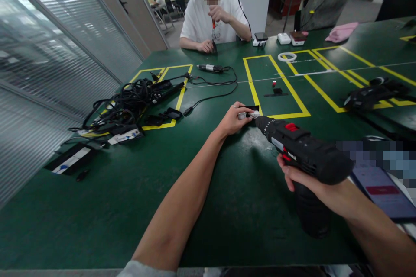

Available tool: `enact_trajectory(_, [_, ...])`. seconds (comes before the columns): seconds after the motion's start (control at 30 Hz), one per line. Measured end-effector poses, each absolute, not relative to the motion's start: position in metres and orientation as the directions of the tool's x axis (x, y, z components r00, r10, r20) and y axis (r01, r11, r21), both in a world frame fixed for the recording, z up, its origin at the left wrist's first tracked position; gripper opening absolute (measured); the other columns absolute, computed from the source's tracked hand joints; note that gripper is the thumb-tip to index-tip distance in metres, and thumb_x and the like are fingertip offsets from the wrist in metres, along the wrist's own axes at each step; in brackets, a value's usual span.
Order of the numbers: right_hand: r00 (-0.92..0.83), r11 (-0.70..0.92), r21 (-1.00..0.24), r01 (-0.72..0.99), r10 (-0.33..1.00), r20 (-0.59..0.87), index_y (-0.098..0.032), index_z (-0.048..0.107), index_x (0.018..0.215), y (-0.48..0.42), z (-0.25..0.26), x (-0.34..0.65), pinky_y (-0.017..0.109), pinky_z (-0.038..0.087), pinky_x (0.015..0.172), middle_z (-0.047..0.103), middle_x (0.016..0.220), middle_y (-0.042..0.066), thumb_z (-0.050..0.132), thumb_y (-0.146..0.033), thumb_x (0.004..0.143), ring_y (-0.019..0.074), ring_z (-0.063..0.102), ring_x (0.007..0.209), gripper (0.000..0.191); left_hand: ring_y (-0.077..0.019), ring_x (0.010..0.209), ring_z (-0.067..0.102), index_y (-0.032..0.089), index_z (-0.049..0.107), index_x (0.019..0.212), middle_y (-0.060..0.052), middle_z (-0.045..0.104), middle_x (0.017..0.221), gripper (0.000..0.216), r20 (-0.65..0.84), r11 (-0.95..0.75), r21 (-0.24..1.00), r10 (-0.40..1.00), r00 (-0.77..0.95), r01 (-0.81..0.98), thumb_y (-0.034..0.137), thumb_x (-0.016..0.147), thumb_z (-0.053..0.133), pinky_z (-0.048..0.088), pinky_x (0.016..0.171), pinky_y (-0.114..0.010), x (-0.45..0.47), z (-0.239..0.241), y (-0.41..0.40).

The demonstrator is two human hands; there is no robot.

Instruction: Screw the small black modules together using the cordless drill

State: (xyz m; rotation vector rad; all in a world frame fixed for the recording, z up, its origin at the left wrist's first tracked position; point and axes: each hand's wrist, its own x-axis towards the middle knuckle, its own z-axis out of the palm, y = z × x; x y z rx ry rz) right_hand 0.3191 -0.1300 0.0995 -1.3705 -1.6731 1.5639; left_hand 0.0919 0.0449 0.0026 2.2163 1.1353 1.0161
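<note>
Head view, left to right: tangled black cables (pixel 139 95), smooth and rubbery-looking, lie heaped on the scuffed green counter (pixel 117 207); the left grip (pixel 234 120) is pinched around a small black-and-white part (pixel 254 108), low over the surface; the part sits at those fingertips, far and left of the right grip (pixel 299 177), so the left one is nearer; its long axis is hard to tell under the fingers; the right grip is wrapped about a matte black drill (pixel 302 145) with red accents, its rounded barrel slanting from near right to far left, tip at the part.
</note>
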Motion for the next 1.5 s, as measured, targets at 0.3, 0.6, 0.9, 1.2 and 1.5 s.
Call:
enact_trajectory(0.3, [-0.322,-0.182,-0.926,0.331,0.9,-0.292,-0.023,0.055,0.087,-0.136,0.088,0.313,0.035,0.051,0.066,0.058,0.065,0.0,0.061,-0.042,0.08,0.0188,0.06,0.065,0.022,-0.0171,0.101,0.053,0.021,0.069,0.106,-0.007,0.052,0.107,0.027,0.399,-0.573,0.663,0.815,0.42,0.482,0.022,0.08,0.064,0.045,0.094,-0.034,0.089,0.005,0.047])
enact_trajectory(0.6, [-0.309,-0.206,-0.921,0.331,0.899,-0.312,-0.023,0.055,0.088,-0.137,0.087,0.312,0.034,0.05,0.063,0.058,0.066,0.0,0.06,-0.045,0.078,0.0193,0.059,0.066,0.025,-0.0174,0.105,0.052,0.02,0.067,0.108,-0.007,0.051,0.109,0.029,0.364,-0.558,0.679,0.82,0.442,0.477,0.019,0.079,0.062,0.042,0.099,-0.035,0.087,0.006,0.048])
enact_trajectory(0.9, [-0.304,-0.141,-0.925,0.352,0.918,-0.255,-0.023,0.056,0.082,-0.137,0.083,0.315,0.034,0.05,0.065,0.06,0.067,0.0,0.056,-0.04,0.082,0.0189,0.06,0.067,0.016,-0.0186,0.106,0.052,0.02,0.067,0.109,-0.007,0.05,0.11,0.032,0.34,-0.547,0.691,0.823,0.456,0.472,0.018,0.077,0.063,0.041,0.102,-0.038,0.084,0.009,0.048])
enact_trajectory(1.2, [-0.32,-0.163,-0.919,0.359,0.903,-0.286,-0.023,0.054,0.085,-0.136,0.089,0.312,0.035,0.05,0.067,0.059,0.066,-0.001,0.058,-0.042,0.079,0.0184,0.059,0.065,0.02,-0.0179,0.104,0.053,0.02,0.067,0.109,-0.007,0.051,0.11,0.032,0.356,-0.562,0.7,0.81,0.466,0.442,0.017,0.077,0.064,0.042,0.1,-0.038,0.083,0.008,0.049])
enact_trajectory(1.5, [-0.324,-0.132,-0.915,0.382,0.908,-0.267,-0.024,0.052,0.085,-0.135,0.088,0.313,0.034,0.049,0.073,0.059,0.063,-0.002,0.056,-0.037,0.081,0.0168,0.058,0.064,0.015,-0.0182,0.103,0.054,0.02,0.068,0.108,-0.007,0.054,0.111,0.032,0.344,-0.558,0.692,0.812,0.471,0.457,0.018,0.076,0.065,0.043,0.1,-0.038,0.083,0.009,0.05])
